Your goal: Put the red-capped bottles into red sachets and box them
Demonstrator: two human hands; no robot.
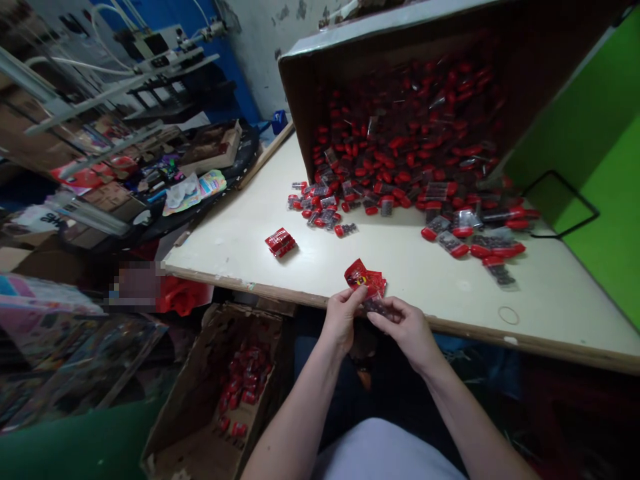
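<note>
This looks like a small packing workshop. A machine [153,45] with metal rails and hoses stands beside a worn table [400,247], where many small packets [387,160] spill from a cardboard box [380,30] near a chipped wall [265,47].

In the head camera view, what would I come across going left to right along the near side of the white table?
Small bundle of red packets → left hand → right hand → thin loop, like a rubber band.
</note>
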